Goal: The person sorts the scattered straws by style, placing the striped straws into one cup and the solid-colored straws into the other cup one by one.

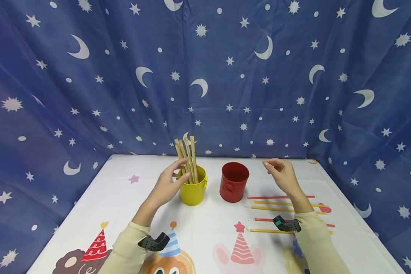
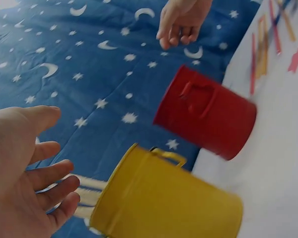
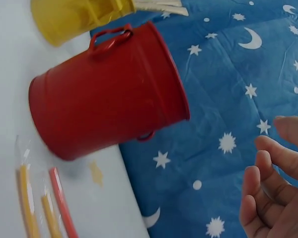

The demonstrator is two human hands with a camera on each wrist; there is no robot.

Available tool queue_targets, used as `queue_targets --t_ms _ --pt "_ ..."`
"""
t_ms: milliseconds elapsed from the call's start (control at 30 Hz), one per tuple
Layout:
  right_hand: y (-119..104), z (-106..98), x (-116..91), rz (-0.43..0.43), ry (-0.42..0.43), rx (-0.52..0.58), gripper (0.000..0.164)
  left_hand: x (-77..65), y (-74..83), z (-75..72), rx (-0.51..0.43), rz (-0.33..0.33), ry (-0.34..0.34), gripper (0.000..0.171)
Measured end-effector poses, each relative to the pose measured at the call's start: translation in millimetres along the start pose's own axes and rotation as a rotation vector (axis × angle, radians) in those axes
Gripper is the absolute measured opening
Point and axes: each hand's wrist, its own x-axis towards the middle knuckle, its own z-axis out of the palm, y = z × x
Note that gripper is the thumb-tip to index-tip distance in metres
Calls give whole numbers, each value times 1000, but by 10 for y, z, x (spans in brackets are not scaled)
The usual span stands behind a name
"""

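Observation:
A yellow bucket (image 1: 191, 195) holds several pale wooden sticks (image 1: 193, 160) that stand up and lean to the left. My left hand (image 1: 169, 182) is beside its rim, fingers spread and loosely bent, overlapping the sticks in the head view; the left wrist view shows nothing gripped. To the right stands a red bucket (image 1: 233, 190), upright, with no contents showing in its visible inside. My right hand (image 1: 283, 176) hovers to the right of that bucket, fingers relaxed and holding nothing. Red and yellow straws (image 1: 272, 208), some in clear wrappers, lie beneath and in front of it.
A white tablecloth (image 1: 205, 232) with printed party animals covers the table. Behind it hangs a blue curtain (image 1: 219, 106) with moons and stars. Each forearm wears a black wrist device, one seen on the left (image 1: 154, 242).

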Motion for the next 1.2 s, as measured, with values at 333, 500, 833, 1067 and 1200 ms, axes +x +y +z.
queue_targets --t_ms 333,500,833,1067,1200 --pt "259 -207 -152 29 -106 -118 33 -82 141 452 -36 19 -108 53" --pt "429 -272 -225 54 -140 -138 37 -167 220 643 3 42 -127 58" --pt "538 -362 -252 58 -229 -146 35 -150 301 1023 12 31 -240 77" --pt "685 -292 -236 62 -299 -153 30 -89 157 1382 -1 -39 -206 92" --pt "732 -243 -244 94 -358 -166 27 -33 4 1562 -88 -113 -106 97"
